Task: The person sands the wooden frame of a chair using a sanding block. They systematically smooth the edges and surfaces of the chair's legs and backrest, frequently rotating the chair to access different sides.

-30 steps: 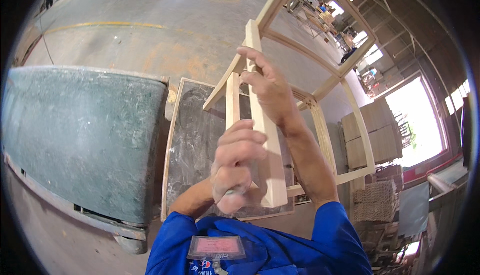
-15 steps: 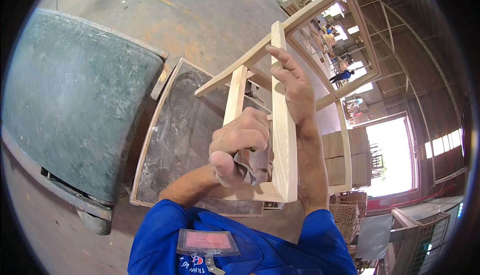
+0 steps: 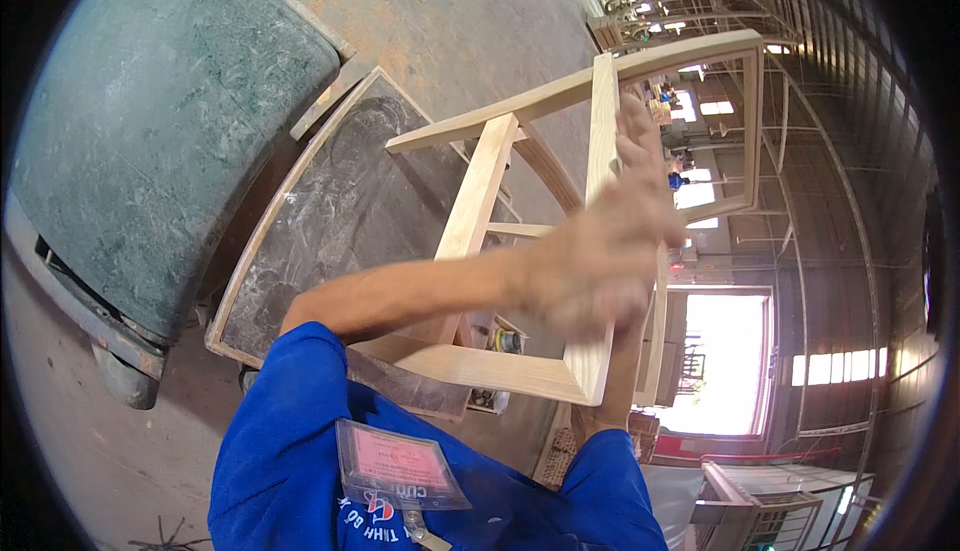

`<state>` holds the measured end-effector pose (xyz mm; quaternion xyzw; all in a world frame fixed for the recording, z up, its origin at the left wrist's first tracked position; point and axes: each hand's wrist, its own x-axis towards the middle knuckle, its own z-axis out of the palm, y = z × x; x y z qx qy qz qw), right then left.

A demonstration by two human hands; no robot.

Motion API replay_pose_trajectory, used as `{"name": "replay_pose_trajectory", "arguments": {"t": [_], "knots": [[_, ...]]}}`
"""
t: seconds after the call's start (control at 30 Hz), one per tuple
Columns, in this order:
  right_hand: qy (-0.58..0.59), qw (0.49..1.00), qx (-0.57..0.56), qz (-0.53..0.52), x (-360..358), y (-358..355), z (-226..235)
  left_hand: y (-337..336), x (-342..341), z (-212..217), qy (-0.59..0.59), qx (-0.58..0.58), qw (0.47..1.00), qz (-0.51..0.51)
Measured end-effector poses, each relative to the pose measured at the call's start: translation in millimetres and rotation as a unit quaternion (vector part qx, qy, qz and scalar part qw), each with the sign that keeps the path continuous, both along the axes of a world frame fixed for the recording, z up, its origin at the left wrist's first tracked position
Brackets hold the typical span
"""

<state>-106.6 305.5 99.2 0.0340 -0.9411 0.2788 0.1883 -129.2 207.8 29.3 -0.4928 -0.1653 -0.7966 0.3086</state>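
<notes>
A pale, unpainted wooden chair frame (image 3: 478, 183) stands tilted before me, partly over a dark, dusty board. My left hand (image 3: 595, 261) crosses over the front rail (image 3: 590, 366) and is smeared by motion. Its fingers and anything in them cannot be made out. Beyond it, my right hand (image 3: 641, 141) lies along the outer side of the same rail, fingers stretched out and touching the wood. The left hand and the rail hide its palm and wrist.
The dark board (image 3: 330, 201) has a light wooden rim. Left of it is a large green-grey worn tabletop (image 3: 170, 131). A small round tin (image 3: 508, 341) shows below the frame. Farther off are a bright doorway (image 3: 715, 366) and a person in blue (image 3: 677, 181).
My left hand has swung right and up, from inside the frame onto the rail. The grey folded sheet seen in it before is now hidden. The chair frame has turned; my view has shifted.
</notes>
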Motion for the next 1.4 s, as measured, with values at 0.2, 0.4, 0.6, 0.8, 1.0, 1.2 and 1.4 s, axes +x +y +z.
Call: {"name": "replay_pose_trajectory", "arguments": {"t": [0.2,0.4,0.6,0.8,1.0,1.2,1.4], "knots": [[-0.013,0.999,-0.026,-0.014,1,-7,-3,13,-26,1,-0.038,0.018,0.999,0.024],[-0.034,0.983,-0.157,-0.088,-11,-2,1,12,-9,0,0.006,0.045,0.998,0.053],[-0.05,0.972,-0.214,-0.085,-32,2,-6,8,-8,-4,0.005,0.039,0.999,0.02],[-0.038,0.972,-0.201,-0.115,-15,-3,1,8,-10,0,0.012,0.035,0.999,0.015],[-0.033,0.968,-0.217,-0.121,-17,-8,2,23,-37,1,-0.009,0.051,0.995,0.083],[-0.027,0.953,-0.259,-0.158,-17,8,-2,12,-13,-1,-0.021,0.029,0.998,0.043],[-0.013,0.994,-0.075,-0.082,-18,0,0,33,-24,-6,-0.049,0.01,0.997,0.062]]}}
